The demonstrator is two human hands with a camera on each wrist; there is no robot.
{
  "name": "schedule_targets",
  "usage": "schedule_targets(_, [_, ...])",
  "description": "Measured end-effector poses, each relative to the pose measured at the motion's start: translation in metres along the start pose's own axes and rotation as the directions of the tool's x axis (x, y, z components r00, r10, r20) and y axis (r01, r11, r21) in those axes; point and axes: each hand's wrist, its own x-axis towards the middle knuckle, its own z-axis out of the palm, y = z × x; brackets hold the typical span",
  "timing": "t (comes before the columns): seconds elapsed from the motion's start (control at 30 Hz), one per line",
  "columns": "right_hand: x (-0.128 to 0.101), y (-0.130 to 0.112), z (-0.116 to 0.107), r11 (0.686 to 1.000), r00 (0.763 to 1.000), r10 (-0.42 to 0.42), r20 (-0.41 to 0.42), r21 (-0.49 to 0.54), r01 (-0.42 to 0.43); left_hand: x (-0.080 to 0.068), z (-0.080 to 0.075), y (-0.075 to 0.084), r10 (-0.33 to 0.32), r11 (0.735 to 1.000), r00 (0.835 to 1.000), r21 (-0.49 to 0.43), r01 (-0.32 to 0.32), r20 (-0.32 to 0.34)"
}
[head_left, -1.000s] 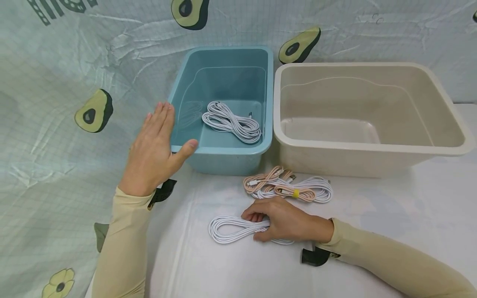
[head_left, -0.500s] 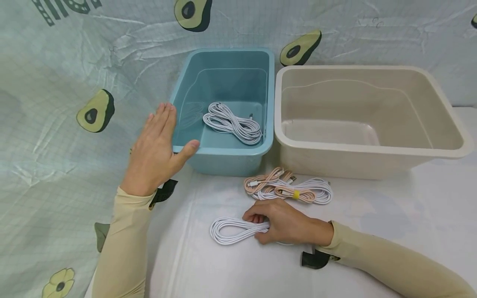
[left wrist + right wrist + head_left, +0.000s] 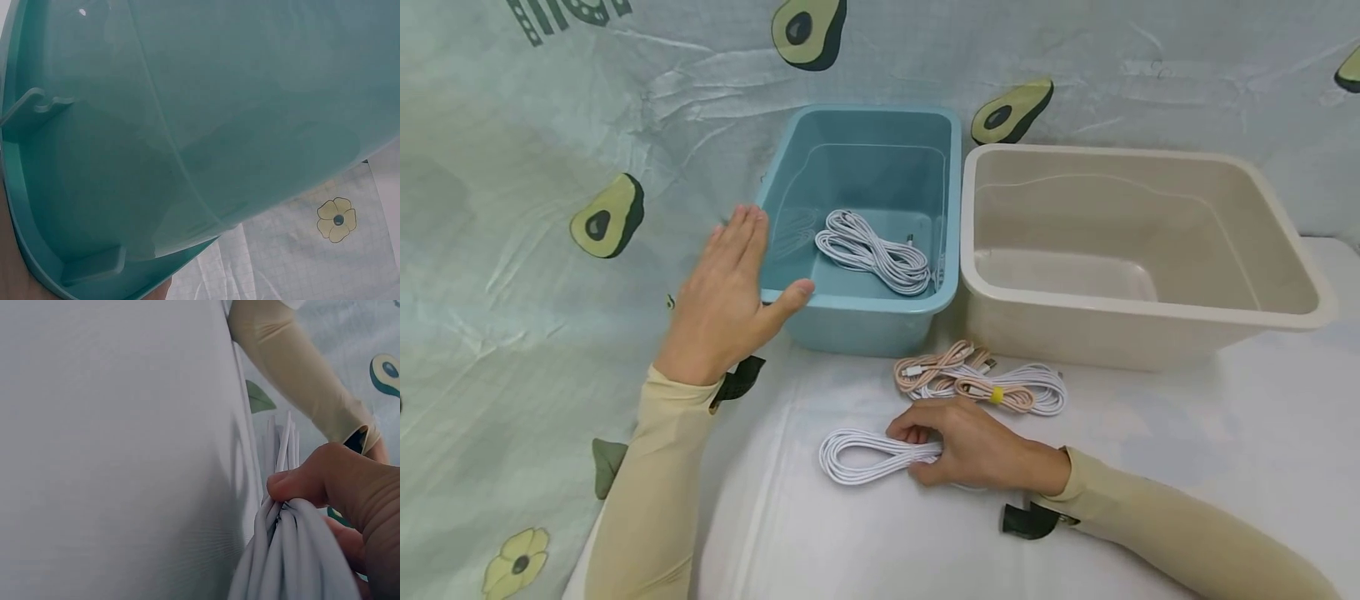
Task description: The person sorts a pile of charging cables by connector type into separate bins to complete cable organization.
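Note:
My right hand (image 3: 973,442) pinches a coiled white cable (image 3: 861,457) around its middle, just above the white table. The right wrist view shows the thumb pressed against the bundled white strands (image 3: 290,550). My left hand (image 3: 718,300) lies with straight fingers and thumb spread on the near left corner of a blue bin (image 3: 880,302). In the left wrist view the bin's outer wall (image 3: 250,94) fills most of the picture. Inside that bin lies another coiled white cable (image 3: 876,252).
A larger beige bin (image 3: 1150,307) stands right of the blue one, against the avocado-print sheet (image 3: 700,75). In front of the bins, a pile of orange-pink cables (image 3: 936,365) lies over a white coiled cable (image 3: 1047,387). One has a yellow tie (image 3: 997,395).
The head view has shifted slightly, so the scene sits a little differently in it. Both hands keep their places, the left on the bin's rim and the right on the white cable.

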Motion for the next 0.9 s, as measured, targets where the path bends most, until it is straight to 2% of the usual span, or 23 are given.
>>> schedule_targets(0.37, [0.005, -0.015, -0.014, 0.998, 0.998, -0.056, 0.007, -0.016, 0.056, 0.000, -0.002, 0.001, -0.007, 1.000, 1.000, 0.014, 0.007, 0.015])
schedule_targets(0.6, [0.003, -0.025, -0.027, 0.992, 0.991, -0.116, -0.072, -0.050, 0.113, 0.001, -0.002, 0.002, -0.005, 1.000, 1.000, 0.008, 0.005, 0.016])
schedule_targets(0.9, [0.000, -0.042, -0.048, 0.980, 0.981, -0.172, -0.088, -0.120, 0.161, 0.002, -0.002, 0.002, 0.005, 1.000, 1.000, 0.011, -0.006, 0.010])
